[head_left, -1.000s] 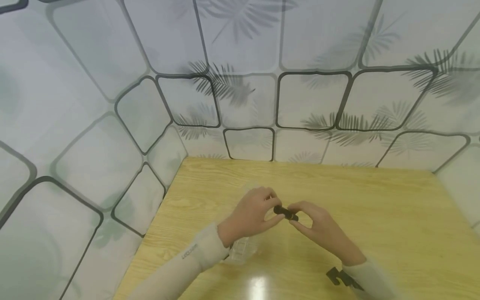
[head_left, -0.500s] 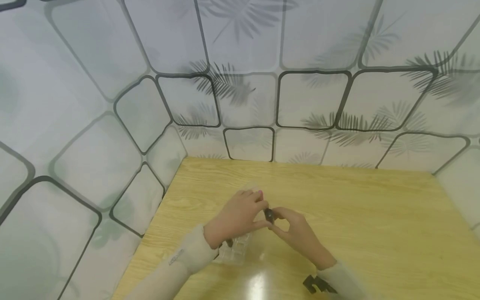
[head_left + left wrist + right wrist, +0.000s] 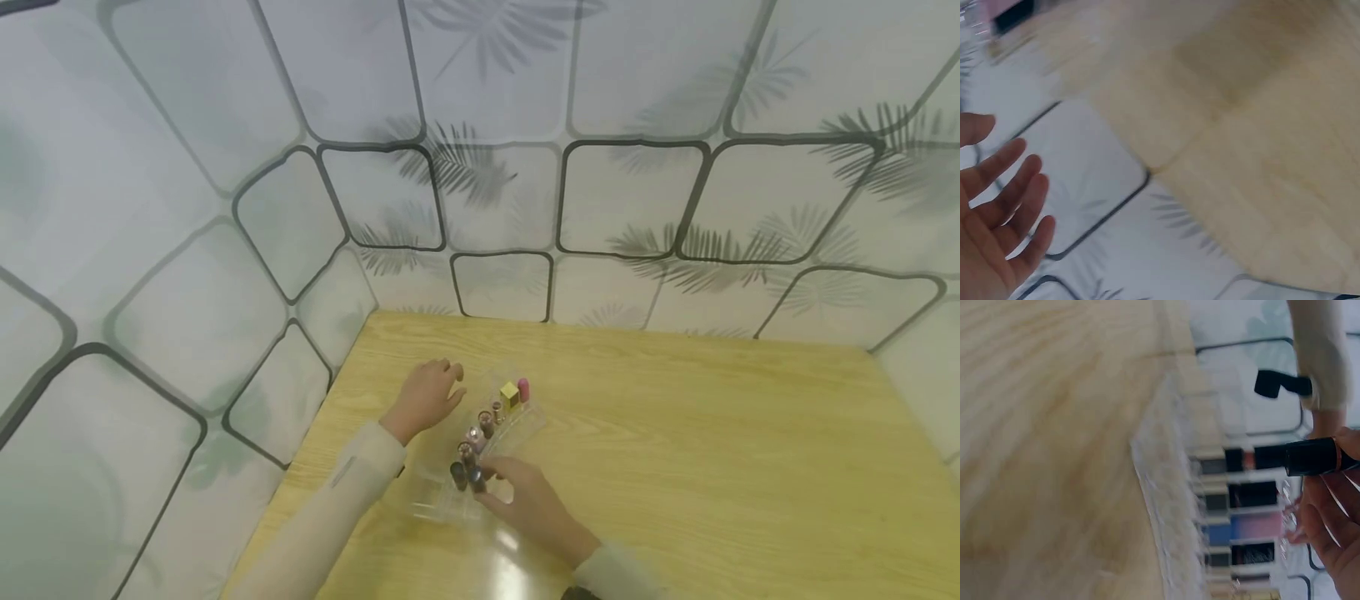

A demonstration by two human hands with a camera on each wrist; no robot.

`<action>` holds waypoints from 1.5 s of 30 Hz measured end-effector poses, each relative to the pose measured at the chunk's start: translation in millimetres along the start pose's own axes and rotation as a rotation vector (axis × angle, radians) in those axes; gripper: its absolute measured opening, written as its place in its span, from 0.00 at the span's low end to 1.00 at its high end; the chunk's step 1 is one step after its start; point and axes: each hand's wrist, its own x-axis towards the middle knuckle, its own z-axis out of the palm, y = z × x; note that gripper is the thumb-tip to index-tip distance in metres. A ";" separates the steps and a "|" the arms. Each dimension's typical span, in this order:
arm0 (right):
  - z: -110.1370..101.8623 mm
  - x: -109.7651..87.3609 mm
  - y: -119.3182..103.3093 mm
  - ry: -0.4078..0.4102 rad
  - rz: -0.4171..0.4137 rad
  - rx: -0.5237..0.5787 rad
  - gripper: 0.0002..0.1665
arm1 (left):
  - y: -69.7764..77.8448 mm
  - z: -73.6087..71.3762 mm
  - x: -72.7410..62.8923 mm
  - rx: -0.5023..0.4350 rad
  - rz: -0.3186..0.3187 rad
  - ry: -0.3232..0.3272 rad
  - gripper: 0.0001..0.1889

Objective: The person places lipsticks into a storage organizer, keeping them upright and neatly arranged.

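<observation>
My right hand (image 3: 528, 504) pinches a black lipstick tube (image 3: 477, 479) between thumb and fingertips. In the right wrist view the tube (image 3: 1313, 456) shows a thin gold-coloured ring near the fingers. It is at the near end of a clear lipstick holder (image 3: 1160, 437), close beside another dark tube (image 3: 458, 475) standing there. My left hand (image 3: 422, 400) hovers left of the holder with nothing in it. The left wrist view shows its fingers (image 3: 1025, 194) apart and loosely bent.
Several lipsticks stand in a row in the holder, among them a pink one (image 3: 523, 389) and one with a square gold cap (image 3: 510, 395) at the far end. The wooden table (image 3: 712, 433) meets patterned walls (image 3: 622, 287) at the back and left.
Both hands held the black lipstick tube before. The left hand has let go and moved left; the right hand has carried the tube left and nearer, to the holder, whose row is now uncovered.
</observation>
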 end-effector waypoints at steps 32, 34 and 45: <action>46.8 2.0 -2.9 0.040 -0.061 -0.238 0.15 | -9.8 45.0 5.5 0.099 0.083 -0.023 0.07; 46.4 1.3 -2.2 0.043 -0.059 -0.244 0.15 | -9.6 44.5 5.8 0.097 0.083 -0.024 0.07; 43.7 -3.6 -2.4 -0.043 -0.030 -0.225 0.11 | -8.7 42.2 6.0 0.091 0.077 -0.032 0.07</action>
